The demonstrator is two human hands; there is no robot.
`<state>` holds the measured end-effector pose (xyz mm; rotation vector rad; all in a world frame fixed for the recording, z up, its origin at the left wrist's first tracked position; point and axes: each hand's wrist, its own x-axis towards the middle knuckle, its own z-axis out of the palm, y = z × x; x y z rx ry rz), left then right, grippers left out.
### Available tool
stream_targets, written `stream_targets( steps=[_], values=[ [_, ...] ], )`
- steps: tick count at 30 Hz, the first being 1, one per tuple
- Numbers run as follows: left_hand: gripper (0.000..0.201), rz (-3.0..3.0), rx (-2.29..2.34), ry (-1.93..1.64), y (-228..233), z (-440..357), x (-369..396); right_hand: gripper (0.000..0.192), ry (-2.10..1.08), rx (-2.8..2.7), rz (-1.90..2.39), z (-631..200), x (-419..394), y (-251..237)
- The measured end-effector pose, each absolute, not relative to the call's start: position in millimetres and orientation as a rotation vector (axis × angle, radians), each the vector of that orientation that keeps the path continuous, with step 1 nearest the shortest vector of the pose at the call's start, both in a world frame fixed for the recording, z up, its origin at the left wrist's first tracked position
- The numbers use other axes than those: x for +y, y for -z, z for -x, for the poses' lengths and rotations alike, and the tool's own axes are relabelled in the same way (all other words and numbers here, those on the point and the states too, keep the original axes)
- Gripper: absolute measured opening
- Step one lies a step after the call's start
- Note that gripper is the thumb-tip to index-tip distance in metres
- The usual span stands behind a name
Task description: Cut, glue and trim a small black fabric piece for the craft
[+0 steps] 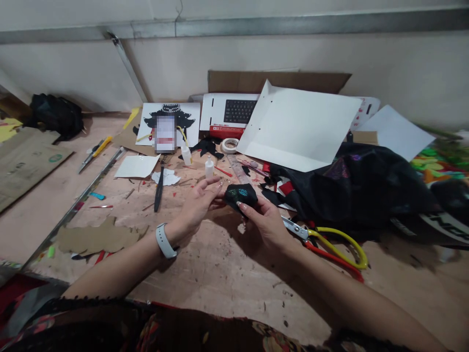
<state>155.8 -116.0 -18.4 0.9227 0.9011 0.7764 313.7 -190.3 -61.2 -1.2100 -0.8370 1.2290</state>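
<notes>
Left fingers (209,190) touch, right fingers (247,211) pinch 1 rounded black piece (238,193) (iridescent).

The left hand (200,203) and right hand (266,220) hold black material (246,193) (glinting blue-green) over the scrap-strewn table (216,278).

The piece of black cloth (247,194) is small and bunched, with a shiny blue-green pattern across the part facing up and its lower edge uneven. It is held up between the two hands: the right hand (269,222) has its thumb pressed on the lower front, with the cloth just beyond that thumb, and the left hand (201,203) is at its left edge, the fingertips there partly hidden.
</notes>
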Motion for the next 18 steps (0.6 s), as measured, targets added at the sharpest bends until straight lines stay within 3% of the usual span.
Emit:
stream_targets(
  steps=[7,18],
  values=[
    [0.064,-1.063,0.885,-0.773,21.4,-154.9,-117.9,0.028,-1.257,-0.809,1.2,-311.0,-191.4,60.5],
    [0.061,-1.125,0.924,-0.822,20.5,-152.7,-116.9,0.022,-1.303,-0.786,1.192,-309.5,-192.3,54.4]
  ],
)
